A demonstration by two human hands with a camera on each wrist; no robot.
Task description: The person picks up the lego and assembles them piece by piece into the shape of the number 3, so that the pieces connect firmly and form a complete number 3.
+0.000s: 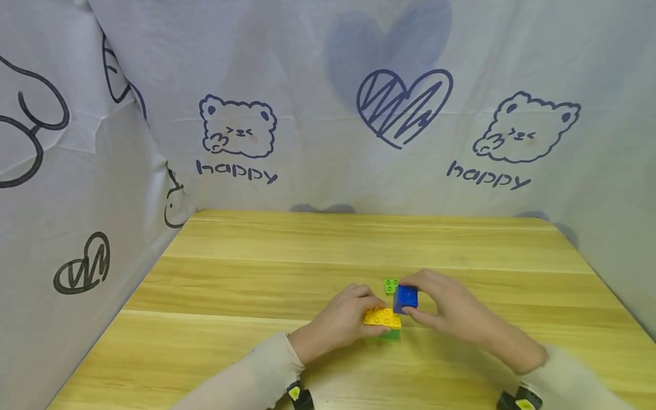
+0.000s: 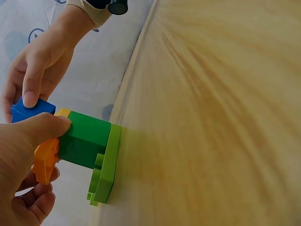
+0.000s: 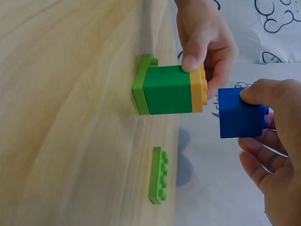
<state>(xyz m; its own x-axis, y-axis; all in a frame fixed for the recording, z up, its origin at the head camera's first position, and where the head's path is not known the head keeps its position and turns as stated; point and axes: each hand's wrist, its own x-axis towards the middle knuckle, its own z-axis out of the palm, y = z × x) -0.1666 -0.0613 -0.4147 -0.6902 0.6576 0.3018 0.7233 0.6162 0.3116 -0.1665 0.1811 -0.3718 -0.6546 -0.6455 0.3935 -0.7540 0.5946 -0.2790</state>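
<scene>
In the head view a stack stands on the table near its middle, topped by a yellow studded plate [image 1: 381, 319]. Under that plate the right wrist view shows a dark green brick [image 3: 167, 89], and a light green plate [image 3: 139, 92] forms the base. My left hand [image 1: 345, 316] grips the yellow plate from its left, thumb on the near side. A blue brick [image 3: 241, 113] is pinched between the thumb and fingers of my right hand [image 1: 456, 310]. It is held just above the yellow plate's right end, apart from it in the right wrist view.
A loose light green studded plate [image 3: 156, 176] lies on the table just beyond the stack. The wooden table [image 1: 230, 285] is bordered by white cloth [image 1: 318, 142] with printed drawings at the back and sides.
</scene>
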